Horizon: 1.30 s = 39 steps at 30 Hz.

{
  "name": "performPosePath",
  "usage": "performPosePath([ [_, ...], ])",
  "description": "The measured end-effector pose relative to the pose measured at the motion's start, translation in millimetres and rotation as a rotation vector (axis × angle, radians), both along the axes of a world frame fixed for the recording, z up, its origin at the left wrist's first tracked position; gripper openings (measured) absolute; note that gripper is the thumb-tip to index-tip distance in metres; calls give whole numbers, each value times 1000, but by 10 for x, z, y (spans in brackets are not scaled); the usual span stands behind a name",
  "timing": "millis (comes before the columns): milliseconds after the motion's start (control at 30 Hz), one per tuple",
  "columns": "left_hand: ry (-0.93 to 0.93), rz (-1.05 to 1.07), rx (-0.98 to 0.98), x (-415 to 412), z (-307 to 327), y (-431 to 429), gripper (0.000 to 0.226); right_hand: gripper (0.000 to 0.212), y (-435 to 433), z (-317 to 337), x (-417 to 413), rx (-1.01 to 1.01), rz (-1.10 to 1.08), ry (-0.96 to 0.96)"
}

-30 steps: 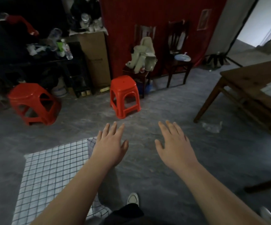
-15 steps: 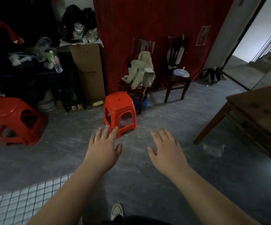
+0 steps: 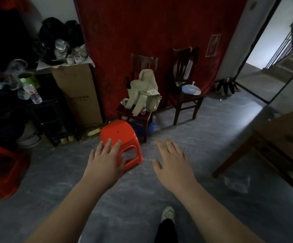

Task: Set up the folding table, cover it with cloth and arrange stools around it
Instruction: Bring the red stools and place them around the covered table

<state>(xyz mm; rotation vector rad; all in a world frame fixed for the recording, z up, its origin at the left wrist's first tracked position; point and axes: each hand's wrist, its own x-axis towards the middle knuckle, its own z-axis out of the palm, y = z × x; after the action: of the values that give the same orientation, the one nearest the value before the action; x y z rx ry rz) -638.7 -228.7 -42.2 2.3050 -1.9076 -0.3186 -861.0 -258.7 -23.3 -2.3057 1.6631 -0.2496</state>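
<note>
A red plastic stool [image 3: 120, 133] stands upright on the grey floor ahead, just in front of a dark wooden chair. My left hand [image 3: 105, 160] is stretched toward it, fingers apart, overlapping its near left side in view; I cannot tell whether it touches. My right hand [image 3: 173, 163] hovers open to the right of the stool, holding nothing. A second red stool [image 3: 1, 171] lies tipped on its side at the far left. The corner of a brown wooden table [image 3: 280, 139] juts in from the right.
Two dark wooden chairs [image 3: 186, 92] stand against the red wall, one piled with pale cloth [image 3: 145, 88]. A cardboard box [image 3: 79, 95] and a cluttered dark shelf [image 3: 42, 111] fill the left. An open doorway [image 3: 272, 64] lies at right. My shoe [image 3: 168, 213] is below.
I have moved closer to the upright red stool and both hands have reached forward. The checked cloth on the floor has dropped out of view.
</note>
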Motion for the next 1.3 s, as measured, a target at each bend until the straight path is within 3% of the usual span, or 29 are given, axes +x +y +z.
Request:
performPosePath([
  [233,-15,111,7,-163,-112,-1408,71,68,-1616,-122,-213,13,99,14],
  [500,23,242,53,-96,-176,-2414,71,68,-3025,-130,-51,85,232,53],
  [967,163,427,169,1310,-951,-3485,68,68,-4600,-756,1657,210,427,172],
  [1300,246,474,388,2367,-2169,-4408,68,68,-5671,-2092,2724,443,334,270],
])
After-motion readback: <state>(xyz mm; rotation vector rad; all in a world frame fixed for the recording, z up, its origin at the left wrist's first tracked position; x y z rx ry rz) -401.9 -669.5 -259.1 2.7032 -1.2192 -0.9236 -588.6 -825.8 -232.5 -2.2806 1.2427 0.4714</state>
